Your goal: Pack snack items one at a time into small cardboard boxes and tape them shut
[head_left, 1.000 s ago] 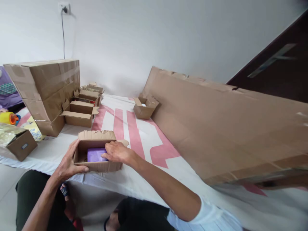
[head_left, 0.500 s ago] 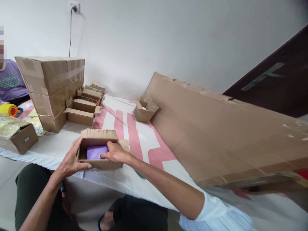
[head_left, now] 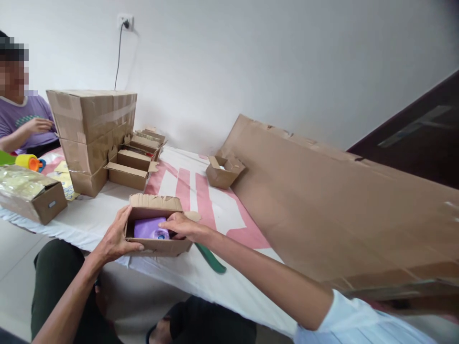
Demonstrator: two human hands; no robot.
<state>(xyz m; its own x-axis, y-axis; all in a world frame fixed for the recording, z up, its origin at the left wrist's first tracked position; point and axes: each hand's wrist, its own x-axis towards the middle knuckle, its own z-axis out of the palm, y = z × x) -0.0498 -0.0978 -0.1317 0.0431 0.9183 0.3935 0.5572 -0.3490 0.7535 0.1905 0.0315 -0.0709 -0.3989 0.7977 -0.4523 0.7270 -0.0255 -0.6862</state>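
At the near edge of the cloth-covered table stands a small open cardboard box (head_left: 161,247), its flaps folded outward. My left hand (head_left: 116,240) grips the box's left end, thumb along the front wall and fingers on the far side. Inside lies a purple packet (head_left: 145,228) with a small blue-and-white mark near its right end. My right hand (head_left: 183,226) reaches in from the right and holds that end of the packet; some of its fingertips are hidden in the box. A green curved strip (head_left: 212,260), perhaps a handle, lies right of the box, partly covered.
Taped cartons (head_left: 96,119) are stacked at the left, beside open boxes (head_left: 129,177). Nearer is a taped box (head_left: 34,191). One small open box (head_left: 222,177) stands by a large leaning cardboard sheet (head_left: 315,205). A person in purple (head_left: 28,114) sits far left.
The view has swung slightly left. My right hand has shifted toward the packet's right end, showing the blue-and-white mark. More of the green strip shows. My left hand keeps its grip.
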